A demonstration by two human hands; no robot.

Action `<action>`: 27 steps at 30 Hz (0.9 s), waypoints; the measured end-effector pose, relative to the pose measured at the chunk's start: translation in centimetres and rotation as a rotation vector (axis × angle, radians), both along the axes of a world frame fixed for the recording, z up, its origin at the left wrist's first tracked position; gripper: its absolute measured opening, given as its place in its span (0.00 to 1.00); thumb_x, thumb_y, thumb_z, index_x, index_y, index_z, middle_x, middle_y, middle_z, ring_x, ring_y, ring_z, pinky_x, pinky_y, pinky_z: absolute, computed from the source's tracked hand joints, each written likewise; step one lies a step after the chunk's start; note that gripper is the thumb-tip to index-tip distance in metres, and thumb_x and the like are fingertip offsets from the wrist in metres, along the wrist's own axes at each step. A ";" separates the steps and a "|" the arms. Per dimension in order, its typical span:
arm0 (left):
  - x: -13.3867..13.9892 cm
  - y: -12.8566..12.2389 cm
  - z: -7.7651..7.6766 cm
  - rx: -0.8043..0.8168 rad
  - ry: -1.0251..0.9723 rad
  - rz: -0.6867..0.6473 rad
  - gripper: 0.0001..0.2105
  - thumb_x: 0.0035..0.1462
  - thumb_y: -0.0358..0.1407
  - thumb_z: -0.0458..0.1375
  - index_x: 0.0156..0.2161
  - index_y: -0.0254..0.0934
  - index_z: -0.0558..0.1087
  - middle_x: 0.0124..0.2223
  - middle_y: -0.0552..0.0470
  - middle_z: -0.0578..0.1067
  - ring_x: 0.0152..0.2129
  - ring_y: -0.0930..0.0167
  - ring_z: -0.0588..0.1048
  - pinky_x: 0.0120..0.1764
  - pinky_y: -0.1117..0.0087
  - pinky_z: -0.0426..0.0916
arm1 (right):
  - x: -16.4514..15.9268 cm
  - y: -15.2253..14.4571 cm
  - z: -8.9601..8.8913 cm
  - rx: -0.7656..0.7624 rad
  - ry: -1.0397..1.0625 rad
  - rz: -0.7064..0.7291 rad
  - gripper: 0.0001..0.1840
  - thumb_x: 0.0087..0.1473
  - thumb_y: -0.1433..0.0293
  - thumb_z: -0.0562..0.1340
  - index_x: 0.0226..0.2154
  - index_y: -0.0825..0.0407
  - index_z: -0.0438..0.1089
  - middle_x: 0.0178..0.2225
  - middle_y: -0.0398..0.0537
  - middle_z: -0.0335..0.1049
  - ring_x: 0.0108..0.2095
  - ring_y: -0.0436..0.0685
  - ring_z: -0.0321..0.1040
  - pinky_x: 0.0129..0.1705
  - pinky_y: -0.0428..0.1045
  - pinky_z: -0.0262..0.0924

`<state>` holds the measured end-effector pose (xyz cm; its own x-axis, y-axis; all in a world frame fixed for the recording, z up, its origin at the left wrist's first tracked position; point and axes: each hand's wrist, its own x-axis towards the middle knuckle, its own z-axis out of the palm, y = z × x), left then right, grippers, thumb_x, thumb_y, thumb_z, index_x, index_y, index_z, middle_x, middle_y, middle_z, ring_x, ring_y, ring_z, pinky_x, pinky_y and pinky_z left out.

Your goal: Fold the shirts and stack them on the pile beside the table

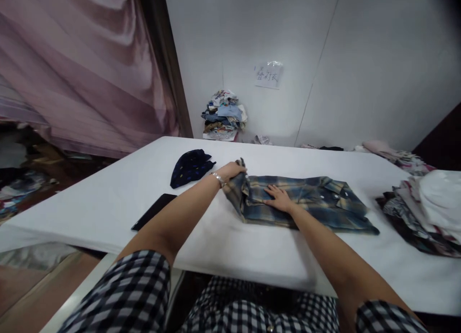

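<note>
A plaid shirt [309, 191] in blue, tan and brown lies folded lengthwise on the white table, its collar and buttons toward the right. My left hand [232, 171] is closed on the shirt's left end, which is lifted and partly turned over. Flat on the cloth near the middle, my right hand [279, 197] rests with its fingers spread. A bracelet circles my left wrist.
Left on the white table [108, 194] lie a dark dotted cloth item [190, 169] and a flat black board [153, 212]. A clothes pile [421, 213] with a white item on top stands at right. Stacked clothes [224, 114] are beyond the far edge.
</note>
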<state>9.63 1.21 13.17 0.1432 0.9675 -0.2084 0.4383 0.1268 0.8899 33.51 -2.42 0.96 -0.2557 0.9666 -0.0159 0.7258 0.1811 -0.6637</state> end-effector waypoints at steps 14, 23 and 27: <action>3.6 -1.9 -8.1 0.003 0.043 0.180 0.24 0.54 0.43 0.59 0.51 0.28 0.70 0.49 0.35 0.75 0.41 0.60 0.76 0.33 0.67 0.70 | 6.3 -4.0 2.1 0.058 1.018 -0.587 0.19 0.50 0.65 0.63 0.46 0.47 0.70 0.53 0.51 0.71 0.56 0.60 0.65 0.59 0.59 0.58; 6.0 -2.5 -8.7 0.016 0.030 0.184 0.11 0.52 0.39 0.61 0.38 0.33 0.76 0.37 0.42 0.80 0.35 0.65 0.78 0.32 0.71 0.70 | -1.8 -4.8 2.1 0.097 -0.163 -0.101 0.35 0.59 0.58 0.57 0.64 0.57 0.56 0.67 0.61 0.45 0.68 0.66 0.38 0.66 0.66 0.31; 3.4 -2.5 -6.7 0.107 -0.016 0.200 0.11 0.54 0.39 0.59 0.39 0.34 0.74 0.40 0.45 0.80 0.35 0.67 0.78 0.33 0.73 0.69 | -2.5 -5.2 2.3 0.128 -0.089 -0.072 0.35 0.62 0.54 0.52 0.65 0.54 0.53 0.68 0.58 0.44 0.68 0.63 0.38 0.67 0.64 0.34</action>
<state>13.04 -1.31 6.50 -0.0515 0.9934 -0.1026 0.3999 0.1147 0.9094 31.04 -7.61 3.23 -0.1886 0.9780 0.0892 0.7947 0.2054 -0.5712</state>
